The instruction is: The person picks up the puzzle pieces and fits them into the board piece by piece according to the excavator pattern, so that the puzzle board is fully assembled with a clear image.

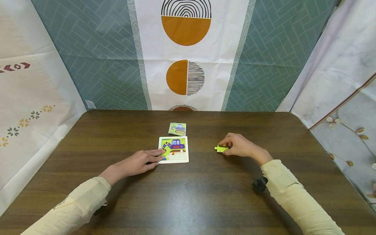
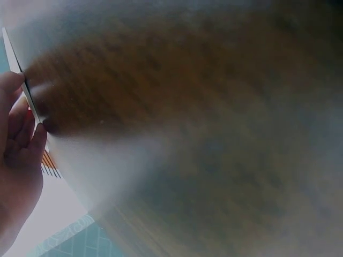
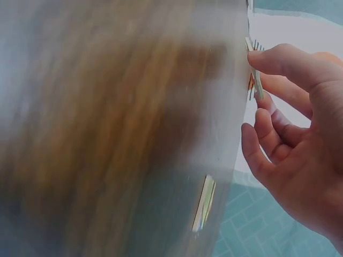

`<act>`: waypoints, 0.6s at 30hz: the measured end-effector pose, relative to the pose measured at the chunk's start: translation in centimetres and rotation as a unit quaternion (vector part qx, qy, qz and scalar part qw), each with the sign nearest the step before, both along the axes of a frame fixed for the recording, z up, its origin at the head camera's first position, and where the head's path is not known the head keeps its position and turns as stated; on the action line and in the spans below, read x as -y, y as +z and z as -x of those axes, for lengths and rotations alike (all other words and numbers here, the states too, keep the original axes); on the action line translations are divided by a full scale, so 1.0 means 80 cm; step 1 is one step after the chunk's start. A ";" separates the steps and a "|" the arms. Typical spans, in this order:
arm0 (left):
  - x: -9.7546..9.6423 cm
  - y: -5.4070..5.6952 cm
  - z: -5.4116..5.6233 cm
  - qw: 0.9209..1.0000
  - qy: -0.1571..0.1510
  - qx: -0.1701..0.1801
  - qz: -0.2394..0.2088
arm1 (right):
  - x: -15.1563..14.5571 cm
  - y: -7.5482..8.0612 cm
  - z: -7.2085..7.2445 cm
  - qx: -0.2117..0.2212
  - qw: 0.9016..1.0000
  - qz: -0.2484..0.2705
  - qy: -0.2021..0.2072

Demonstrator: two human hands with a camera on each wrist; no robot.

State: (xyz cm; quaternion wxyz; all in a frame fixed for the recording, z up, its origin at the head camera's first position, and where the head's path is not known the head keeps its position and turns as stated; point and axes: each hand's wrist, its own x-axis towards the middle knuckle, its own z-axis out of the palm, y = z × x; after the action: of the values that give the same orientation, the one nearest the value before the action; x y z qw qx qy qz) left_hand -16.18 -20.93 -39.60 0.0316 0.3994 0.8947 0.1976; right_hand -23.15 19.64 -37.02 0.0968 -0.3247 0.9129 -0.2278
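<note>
A white-framed puzzle board (image 1: pixel 182 160) with an excavator picture lies on the table, its lower right part showing pale, bare backing. My left hand (image 1: pixel 141 163) rests on the board's left edge with fingers extended over it; the left wrist view shows fingertips against the board's thin edge (image 2: pixel 29 99). To the right of the board, my right hand (image 1: pixel 241 146) pinches a yellow-green jigsaw piece (image 1: pixel 221 149) between thumb and fingers. That piece (image 3: pixel 258 85) appears edge-on in the right wrist view. Another flat, light green piece (image 3: pixel 203 203) lies on the table there, partly hidden by my hand in the head view.
Just beyond the board lies a small square card (image 1: pixel 177 129) with a similar excavator picture. The brown wooden table (image 1: pixel 188 195) ends at a patterned cloth backdrop (image 1: pixel 111 65), with light curtains on both sides.
</note>
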 end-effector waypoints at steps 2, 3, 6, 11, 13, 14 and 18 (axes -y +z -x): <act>0.000 0.001 0.000 1.000 0.001 0.003 0.000 | 0.005 0.000 0.000 0.002 1.000 0.003 -0.001; 0.000 0.001 0.000 1.000 0.001 0.005 0.000 | 0.007 0.000 0.000 0.004 1.000 0.005 -0.002; 0.000 0.001 0.000 1.000 0.002 0.004 -0.001 | 0.015 0.000 0.000 0.009 1.000 0.010 0.001; 0.002 -0.001 0.001 1.000 0.000 -0.004 -0.005 | 0.031 0.001 0.001 0.011 1.000 0.025 0.011; 0.002 -0.001 0.002 1.000 -0.002 -0.006 -0.007 | 0.039 0.002 0.001 0.011 0.999 0.028 0.013; 0.002 -0.001 0.002 1.000 -0.003 -0.007 -0.007 | 0.042 0.002 0.001 0.010 0.999 0.028 0.016; 0.002 -0.001 0.002 1.000 -0.004 -0.006 -0.007 | 0.058 0.002 0.002 0.016 1.000 0.018 0.016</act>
State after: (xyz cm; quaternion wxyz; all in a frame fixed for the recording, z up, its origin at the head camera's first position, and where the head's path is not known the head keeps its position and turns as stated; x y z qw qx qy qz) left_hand -16.35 -21.05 -39.72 0.0244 0.4039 0.8919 0.2018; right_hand -23.33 15.00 -36.82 0.1090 -0.3369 0.9018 -0.2478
